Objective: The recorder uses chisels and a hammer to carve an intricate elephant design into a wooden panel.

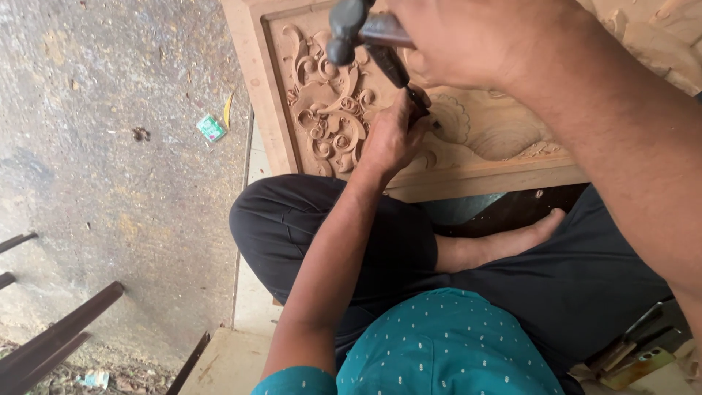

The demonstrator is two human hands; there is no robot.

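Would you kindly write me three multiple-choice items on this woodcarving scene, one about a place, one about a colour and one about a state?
1. Where does the carved wooden panel stand?
A. in front of the person's crossed legs
B. on a shelf
C. flat on the lap

2. What colour is the dotted shirt?
A. red
B. teal
C. white

3. What is the right hand doing?
A. lying open
B. gripping a hammer
C. resting on the knee

Key: 1 A, the panel rises just beyond the legs; 2 B, teal cloth with pale dots; 3 B, it is closed on the handle above the chisel that the left hand holds.
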